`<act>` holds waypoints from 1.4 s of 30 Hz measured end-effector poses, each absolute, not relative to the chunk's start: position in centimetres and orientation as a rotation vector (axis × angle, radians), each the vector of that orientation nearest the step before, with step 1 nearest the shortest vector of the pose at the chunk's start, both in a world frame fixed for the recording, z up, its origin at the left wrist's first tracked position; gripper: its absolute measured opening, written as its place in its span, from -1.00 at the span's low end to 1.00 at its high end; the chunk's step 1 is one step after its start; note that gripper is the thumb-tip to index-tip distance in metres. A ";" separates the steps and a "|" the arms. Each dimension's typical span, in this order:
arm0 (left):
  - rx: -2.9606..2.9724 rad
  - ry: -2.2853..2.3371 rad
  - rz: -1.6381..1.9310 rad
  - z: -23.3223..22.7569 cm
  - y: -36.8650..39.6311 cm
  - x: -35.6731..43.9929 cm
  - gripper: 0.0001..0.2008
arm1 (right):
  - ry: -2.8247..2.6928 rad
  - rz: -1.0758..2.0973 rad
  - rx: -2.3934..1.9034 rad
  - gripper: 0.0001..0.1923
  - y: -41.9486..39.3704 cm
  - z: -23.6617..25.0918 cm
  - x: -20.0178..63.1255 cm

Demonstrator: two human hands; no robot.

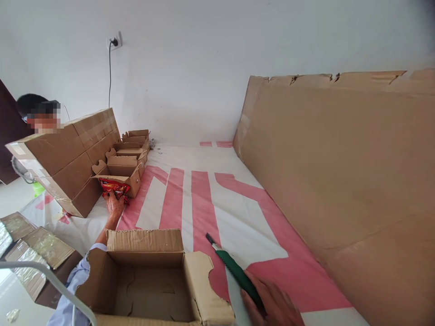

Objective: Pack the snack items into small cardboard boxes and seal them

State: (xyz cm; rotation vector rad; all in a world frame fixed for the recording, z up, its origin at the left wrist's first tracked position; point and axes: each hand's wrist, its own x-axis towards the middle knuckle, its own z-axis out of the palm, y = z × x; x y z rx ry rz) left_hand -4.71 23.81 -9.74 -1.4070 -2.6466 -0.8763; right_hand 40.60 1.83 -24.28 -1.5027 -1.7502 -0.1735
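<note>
Cardboard everywhere, with the open carton at the near edge as anchor. Beyond its far-left corner, left hand stretched out onto a red packet, right at the mouth of a small box; fingers touching the packet, but whether closed on it cannot be told. Right of the carton, right hand wrapped tight around the handle of a green cutter, blade end pointing away over the pink-and-white sheet. Seemingly mid-reach at the packet, cutter merely held. Probably called for next: a firm pinch on the slippery wrapper, with the blade kept well clear of the carton's flaps.
</note>
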 end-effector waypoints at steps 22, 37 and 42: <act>-1.533 -2.609 -0.476 -5.2 23.0 -4.2 -0.56 | -1.748 -0.208 -1.476 -0.58 2.4 -24.6 40.1; -1.606 -2.556 -0.530 -4.7 26.6 -4.0 -0.58 | -1.749 -0.255 -1.495 -0.59 2.7 -25.3 40.2; -1.656 -2.560 -0.570 -5.3 24.8 -4.4 -0.49 | -1.725 -0.143 -1.484 -0.63 2.6 -25.0 40.0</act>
